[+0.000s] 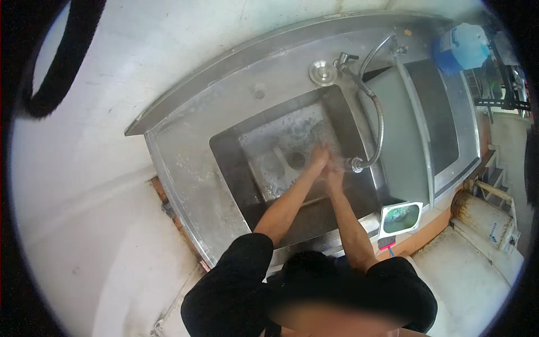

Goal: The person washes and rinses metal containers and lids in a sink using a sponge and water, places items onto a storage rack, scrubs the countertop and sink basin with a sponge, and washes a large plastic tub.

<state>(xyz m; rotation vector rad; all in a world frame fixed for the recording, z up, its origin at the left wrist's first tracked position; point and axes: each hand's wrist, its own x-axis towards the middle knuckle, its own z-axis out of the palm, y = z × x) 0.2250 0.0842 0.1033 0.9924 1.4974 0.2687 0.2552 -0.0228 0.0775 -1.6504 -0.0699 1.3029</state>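
Over the basin of a steel sink (224,163), my left hand (320,155) and my right hand (335,171) are close together and touching. Just to their right is the spray head (356,164) at the end of a flexible metal hose (380,121), with water blurring the space between it and the hands. The fingers are small and blurred, so whether they hold anything cannot be made out. The round drain (296,160) lies in the basin to the left of the hands.
A grey panel (396,135) covers part of the right basin. A white container with green liquid (400,219) sits at the front edge. A blue jug (461,48) stands at the back right, and a round strainer (323,73) lies behind the basin.
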